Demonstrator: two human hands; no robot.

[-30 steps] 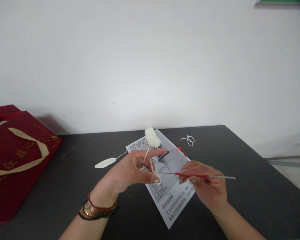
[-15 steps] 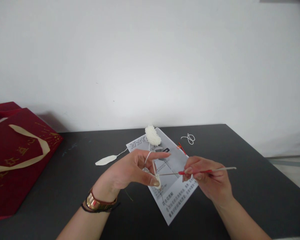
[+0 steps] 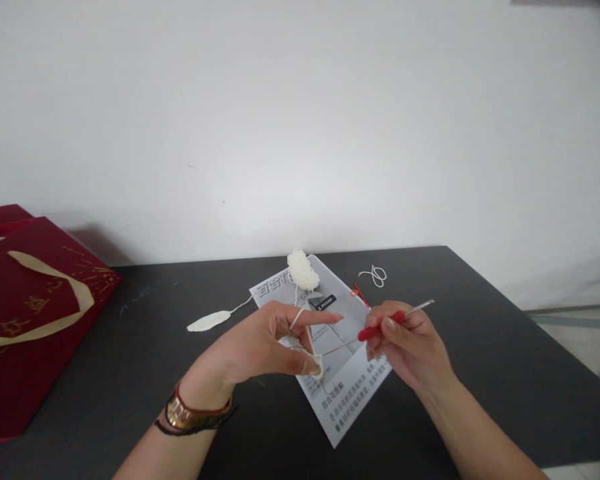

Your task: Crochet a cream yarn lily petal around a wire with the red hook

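Observation:
My left hand (image 3: 260,347) pinches a small cream crochet piece (image 3: 318,365) between thumb and middle finger, with cream yarn looped over the outstretched forefinger. The strand runs back to a small ball of cream yarn (image 3: 303,269) lying on a printed instruction sheet (image 3: 340,387). My right hand (image 3: 405,347) grips a thin metal crochet hook with a red handle (image 3: 377,328). The hook's tip points left and down into the crochet piece, and its back end tilts up to the right.
Everything sits on a dark table (image 3: 130,373) against a white wall. A red gift bag with cream handles (image 3: 25,313) lies at the left. A cream leaf-shaped piece (image 3: 209,322), a loose yarn loop (image 3: 374,275) and a small red item (image 3: 357,292) lie nearby.
My right hand has tilted the hook from level to slanting, its rear end rising and its tip dipping toward the crochet piece. My left hand stayed nearly still.

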